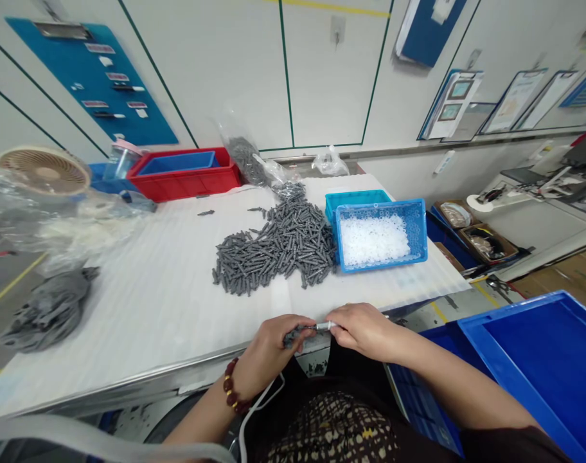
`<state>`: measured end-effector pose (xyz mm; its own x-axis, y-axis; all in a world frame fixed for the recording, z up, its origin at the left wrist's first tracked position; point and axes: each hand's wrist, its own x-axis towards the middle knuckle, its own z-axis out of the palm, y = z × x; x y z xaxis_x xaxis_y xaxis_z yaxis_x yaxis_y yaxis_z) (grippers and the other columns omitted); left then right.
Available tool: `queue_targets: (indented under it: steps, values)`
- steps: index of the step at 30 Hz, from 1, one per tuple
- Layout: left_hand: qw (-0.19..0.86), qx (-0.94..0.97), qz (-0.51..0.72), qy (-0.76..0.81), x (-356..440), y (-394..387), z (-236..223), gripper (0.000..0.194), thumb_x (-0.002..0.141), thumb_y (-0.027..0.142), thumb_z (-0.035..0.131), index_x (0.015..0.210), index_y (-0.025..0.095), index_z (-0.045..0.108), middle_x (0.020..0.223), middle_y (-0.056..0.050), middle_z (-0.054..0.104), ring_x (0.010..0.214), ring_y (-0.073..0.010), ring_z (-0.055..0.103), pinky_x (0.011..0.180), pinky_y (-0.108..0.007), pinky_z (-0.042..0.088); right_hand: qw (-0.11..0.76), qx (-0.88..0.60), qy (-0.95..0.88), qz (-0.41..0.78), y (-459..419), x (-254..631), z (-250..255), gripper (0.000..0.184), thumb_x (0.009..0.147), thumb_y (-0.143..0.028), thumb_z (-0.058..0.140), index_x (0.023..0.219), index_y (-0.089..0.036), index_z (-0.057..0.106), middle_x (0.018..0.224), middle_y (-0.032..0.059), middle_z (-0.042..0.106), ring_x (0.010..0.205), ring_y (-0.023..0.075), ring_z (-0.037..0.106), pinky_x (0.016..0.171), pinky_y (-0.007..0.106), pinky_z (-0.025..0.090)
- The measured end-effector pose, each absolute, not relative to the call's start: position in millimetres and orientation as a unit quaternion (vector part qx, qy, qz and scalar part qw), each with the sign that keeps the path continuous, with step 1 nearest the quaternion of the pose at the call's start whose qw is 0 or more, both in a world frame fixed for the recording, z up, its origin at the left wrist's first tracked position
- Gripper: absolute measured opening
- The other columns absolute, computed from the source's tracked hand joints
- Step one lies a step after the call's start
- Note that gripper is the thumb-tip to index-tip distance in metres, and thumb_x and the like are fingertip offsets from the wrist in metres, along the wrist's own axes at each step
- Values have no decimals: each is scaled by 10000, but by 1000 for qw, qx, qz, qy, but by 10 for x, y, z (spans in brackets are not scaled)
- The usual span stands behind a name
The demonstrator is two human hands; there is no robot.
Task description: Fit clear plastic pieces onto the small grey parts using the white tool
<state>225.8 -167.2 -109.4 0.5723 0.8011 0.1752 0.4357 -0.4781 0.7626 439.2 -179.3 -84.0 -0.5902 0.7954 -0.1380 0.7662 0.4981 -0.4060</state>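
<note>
**Fingers (300, 323) clamped together at the edge of the table (129, 321)**

The left hand (268, 347) curls its fingers around a grey plastic piece (293, 336), partly hidden inside them. The right hand (363, 331) pinches a silver metal piece (323, 326) just beside it, and the two sets of fingers almost meet. Straight ahead of the fingers, a heap of grey plastic pieces (278, 247) spreads across the table. Ahead and to the right sits a blue crate (382, 207) of small white pieces (372, 240). Farther ahead and left stands a red crate (184, 177). Below and right of the fingers, off the table, lies a blue bin (538, 366).
</note>
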Motion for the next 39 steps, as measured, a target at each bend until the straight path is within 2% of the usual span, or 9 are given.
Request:
queue_targets:
  steps: [8,14,18,21,23,28,32,34,39]
  values:
    - [333,824,266,374,2280,-1702,-1069,188,872,279,498,920,182,653,619,2,648,523,-106,579,609,-206,492,21,-509,-849,141,-1815,4313,-872,272,874,-364,513,724,-171,633,692,34,645,631,163,555,528,257,210]
    - [330,824,268,375,2273,-1690,-1094,193,866,282,501,924,194,663,633,-8,656,558,-118,590,641,-224,501,20,-552,-823,130,-1813,4264,-915,338,838,-455,534,695,-171,649,665,52,645,621,172,567,535,249,248]
    - [415,767,274,404,2234,-1674,-1161,212,842,307,530,951,184,665,678,-16,672,534,-109,577,637,-247,502,11,-579,-803,142,-1780,4273,-932,326,839,-449,529,706,-175,644,679,56,647,656,185,576,558,249,287]
    - [531,652,289,458,2156,-1622,-1234,327,810,361,551,1039,136,612,659,-16,648,482,-93,530,495,-217,458,48,-569,-801,178,-1742,4362,-983,256,884,-343,478,750,-177,620,708,42,641,692,182,577,588,249,328]
    - [551,605,312,482,2100,-1539,-1268,340,793,398,555,983,117,585,648,-11,614,484,-86,510,428,-188,404,97,-543,-807,210,-1713,4438,-1043,214,911,-259,424,852,-174,610,799,48,651,771,186,582,650,256,372]
    - [370,701,288,537,2112,-1137,-1267,332,856,416,418,674,155,512,665,-18,592,557,-109,547,543,-230,467,152,-507,-803,274,-1654,4537,-1151,230,929,-263,416,1077,-188,575,1042,75,641,952,215,579,802,301,418]
    - [244,759,224,560,2297,-800,-1274,188,837,282,489,726,168,591,803,-53,627,807,-177,594,799,-299,457,119,-514,-796,297,-1642,4522,-1094,246,942,-297,389,1088,-215,569,1001,54,654,898,215,602,754,289,425]
    - [205,773,190,570,2399,-697,-1298,78,787,164,533,766,167,608,859,-70,627,877,-198,590,825,-304,442,112,-525,-790,295,-1648,4512,-1053,247,940,-300,389,1106,-213,550,979,54,654,872,217,606,731,287,419]
    - [149,783,123,591,2538,-595,-1326,111,722,40,533,708,135,589,830,-109,627,858,-235,610,786,-321,450,99,-557,-777,277,-1669,4513,-1006,199,921,-229,384,1071,-174,503,818,46,631,730,197,578,630,262,366]
